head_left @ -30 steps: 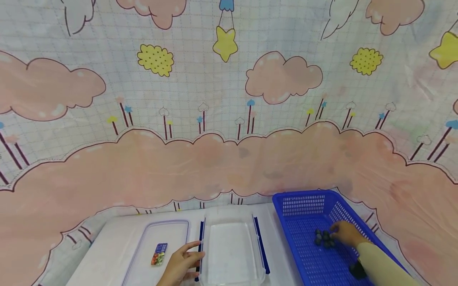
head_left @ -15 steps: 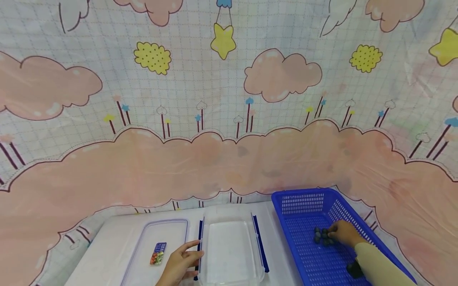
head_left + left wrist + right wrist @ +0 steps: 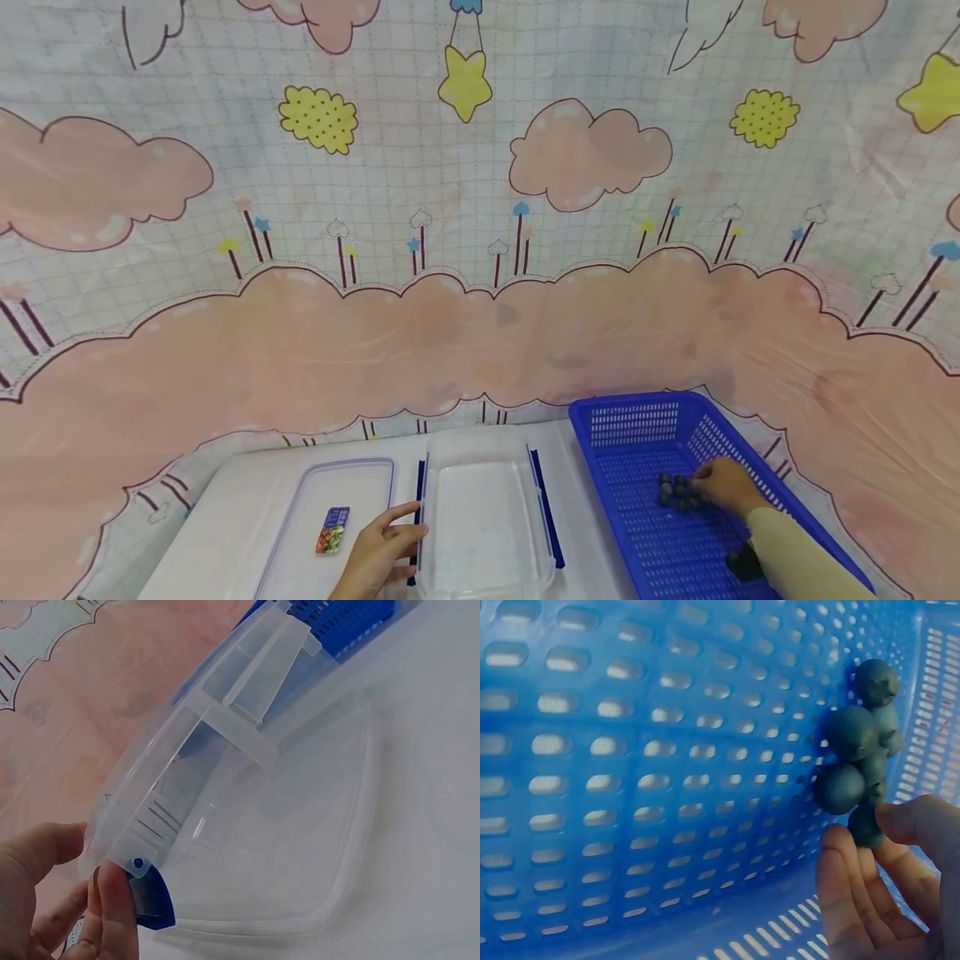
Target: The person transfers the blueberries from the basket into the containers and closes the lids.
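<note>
My left hand (image 3: 382, 550) holds the near-left side of a clear plastic storage container (image 3: 483, 517) with blue latches. In the left wrist view, the thumb lies on one side of its wall and the fingers lie against a blue latch (image 3: 152, 898). Inside the blue basket (image 3: 607, 492), my right hand (image 3: 726, 483) is at a cluster of small round dark fruits (image 3: 667, 490). The right wrist view shows thumb and fingers pinching the lowest fruit (image 3: 865, 825), while the others (image 3: 852, 733) touch one another beside it. Their exact kind is unclear.
A clear lid (image 3: 300, 508) with a purple-blue rim and a printed label (image 3: 332, 531) lies left of the container on the white table (image 3: 217, 533). A dark green object (image 3: 744, 564) lies in the basket, partly behind the right sleeve. A cloud-patterned sheet (image 3: 420, 350) hangs behind.
The right hand has shifted only slightly at the fruit cluster. The left hand stays on the container. The whole head view has drifted a little.
</note>
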A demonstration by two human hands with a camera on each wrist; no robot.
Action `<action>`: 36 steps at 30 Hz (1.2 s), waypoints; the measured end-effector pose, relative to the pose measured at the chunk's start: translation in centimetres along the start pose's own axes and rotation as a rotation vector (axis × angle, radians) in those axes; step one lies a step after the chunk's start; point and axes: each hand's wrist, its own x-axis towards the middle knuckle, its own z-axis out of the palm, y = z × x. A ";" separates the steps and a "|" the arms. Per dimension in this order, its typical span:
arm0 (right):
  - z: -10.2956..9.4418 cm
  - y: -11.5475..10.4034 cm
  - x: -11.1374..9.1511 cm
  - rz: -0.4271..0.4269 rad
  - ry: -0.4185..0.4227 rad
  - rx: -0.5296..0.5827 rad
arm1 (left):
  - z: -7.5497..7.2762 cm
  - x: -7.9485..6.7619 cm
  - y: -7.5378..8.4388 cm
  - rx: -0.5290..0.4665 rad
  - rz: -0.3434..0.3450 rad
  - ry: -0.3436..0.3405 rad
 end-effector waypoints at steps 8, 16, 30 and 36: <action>-0.5 -0.5 0.1 0.102 -0.001 0.210 | 0.0 -0.2 -0.2 -0.008 -0.006 -0.001; -0.3 -1.0 0.0 0.225 -0.125 0.653 | -0.1 -0.5 -0.7 -0.009 -0.007 0.004; -1.4 -1.5 0.0 0.312 -0.354 1.205 | 0.1 -0.2 0.1 -0.048 0.007 -0.001; -0.8 -1.9 -0.4 0.317 -0.364 1.237 | 0.0 -0.4 -0.3 -0.055 0.009 -0.018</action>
